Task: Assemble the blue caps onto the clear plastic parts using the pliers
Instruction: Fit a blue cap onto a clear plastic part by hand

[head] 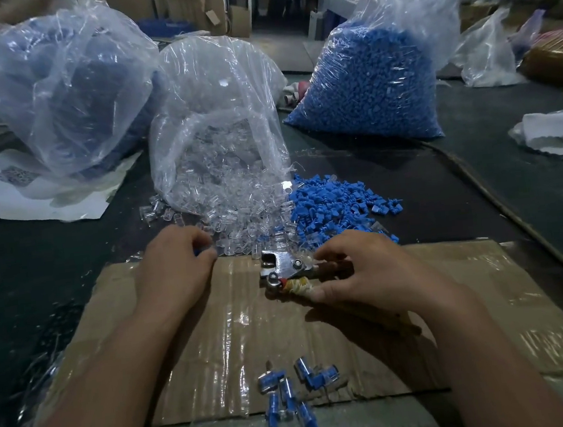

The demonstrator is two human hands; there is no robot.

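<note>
Past both hands on the tabletop [529, 189] stand a bag of clear plastic parts [218, 143] and a bag of blue caps [374, 84], w/ a loose pile of each spilled just ahead of the fingers; a cardboard sheet [242, 320] lies under the hands. Right hand [357, 268] grips the pliers [278, 268] by the handles, head toward left hand [175, 265], whose fingers curl at the clear pile's edge; can't tell what's in them. Prob. the pick-up step: next needs cap + clear part mated & set in the jaws, while finished pieces [290, 395] lie btw the forearms.
</note>
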